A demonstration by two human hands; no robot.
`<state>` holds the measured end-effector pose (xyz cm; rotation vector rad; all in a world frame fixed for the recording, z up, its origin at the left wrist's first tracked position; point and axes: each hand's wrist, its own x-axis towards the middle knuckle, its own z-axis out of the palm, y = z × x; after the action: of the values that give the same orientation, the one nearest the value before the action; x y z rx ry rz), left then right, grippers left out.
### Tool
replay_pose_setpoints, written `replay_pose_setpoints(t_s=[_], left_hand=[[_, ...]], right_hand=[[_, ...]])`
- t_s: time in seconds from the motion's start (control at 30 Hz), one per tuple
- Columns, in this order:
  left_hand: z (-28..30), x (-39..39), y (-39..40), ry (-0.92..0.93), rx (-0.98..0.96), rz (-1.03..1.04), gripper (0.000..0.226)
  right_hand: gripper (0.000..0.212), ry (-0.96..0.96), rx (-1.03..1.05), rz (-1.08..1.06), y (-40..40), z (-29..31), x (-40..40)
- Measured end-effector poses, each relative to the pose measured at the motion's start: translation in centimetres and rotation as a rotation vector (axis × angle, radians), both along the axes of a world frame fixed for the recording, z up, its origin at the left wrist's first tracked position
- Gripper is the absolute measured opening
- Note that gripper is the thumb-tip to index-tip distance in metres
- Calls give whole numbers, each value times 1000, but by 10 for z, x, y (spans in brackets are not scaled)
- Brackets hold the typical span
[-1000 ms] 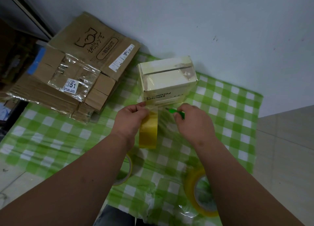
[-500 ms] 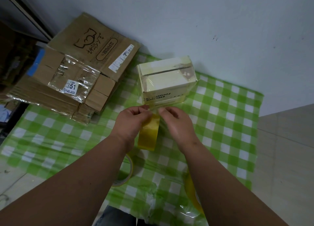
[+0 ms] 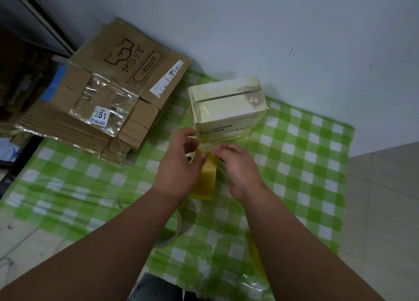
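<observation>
While the likely light, stiff box [image 3: 226,110] sits on the cloth [image 3: 306,164], the left hand [image 3: 179,167] holds the roll [image 3: 205,180] just before it. The right hand [image 3: 242,169] pinches the tape end [image 3: 207,147], which looks thin, sticky and easily creased, so it is best held by its edges.

Dim, flat indoor light; grey-green cast. Soft shadow on the cloth [image 3: 195,214] just below the left hand [image 3: 179,167]. Glare on plastic film [image 3: 102,105] far left of it and on the box [image 3: 226,105] just beyond the right hand [image 3: 241,164]. Fingertips [image 3: 203,156] slightly blurred. Wall [image 3: 272,28] line bent toward the edges.
</observation>
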<state>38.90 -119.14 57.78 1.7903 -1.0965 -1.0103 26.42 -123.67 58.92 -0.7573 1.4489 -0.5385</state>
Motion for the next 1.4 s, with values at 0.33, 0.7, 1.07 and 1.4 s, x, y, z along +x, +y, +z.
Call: replay_pose_setpoints(t_s=[0.33,0.7,1.07,1.4], left_hand=[[6,4,2,-293,-97,-162,11],[13,9,-9,-125,177,40,12],[16,8,-7,470,430,97,3],[8,26,-1,79,300,110,40]], right_hand=[[24,95,-109,96,2,2,1],[68,236,-207,192,15,3,-4],[7,261,-139,237,16,14,-2],[25,599,-262,644,31,8,19]])
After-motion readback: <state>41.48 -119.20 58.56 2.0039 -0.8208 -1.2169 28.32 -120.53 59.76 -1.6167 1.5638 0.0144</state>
